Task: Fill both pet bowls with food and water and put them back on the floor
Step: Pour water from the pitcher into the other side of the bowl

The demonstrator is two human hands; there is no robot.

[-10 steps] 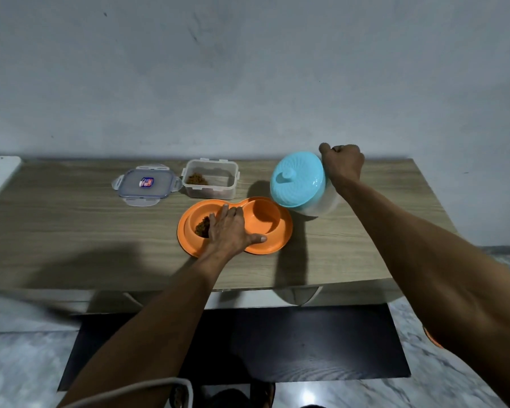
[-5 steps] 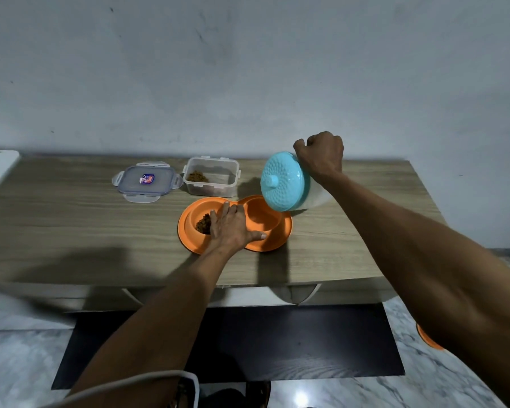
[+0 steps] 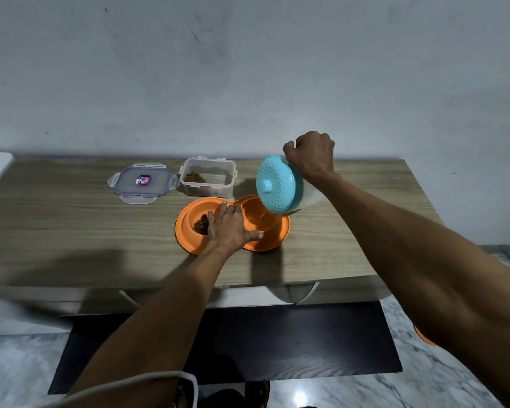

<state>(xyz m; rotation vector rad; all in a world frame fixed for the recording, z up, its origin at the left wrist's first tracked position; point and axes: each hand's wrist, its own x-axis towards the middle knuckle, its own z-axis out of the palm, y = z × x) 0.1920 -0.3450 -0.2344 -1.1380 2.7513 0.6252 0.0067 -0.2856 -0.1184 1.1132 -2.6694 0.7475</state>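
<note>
An orange double pet bowl lies on the wooden table. Its left well holds brown kibble; its right well sits under the jug. My left hand rests flat on the bowl's middle, fingers straight. My right hand grips a white water jug with a turquoise lid, tipped steeply to the left so its lid faces me and its lower rim hangs over the right well. I cannot tell whether water is flowing.
A clear food container with some kibble stands behind the bowl, its lid lying to the left. A wall rises behind the table. A dark mat covers the marble floor below. Something orange shows on the floor under my right arm.
My right hand has lifted the jug and swung it left over the bowl's right well, tipping it further. My left hand has stayed on the bowl.
</note>
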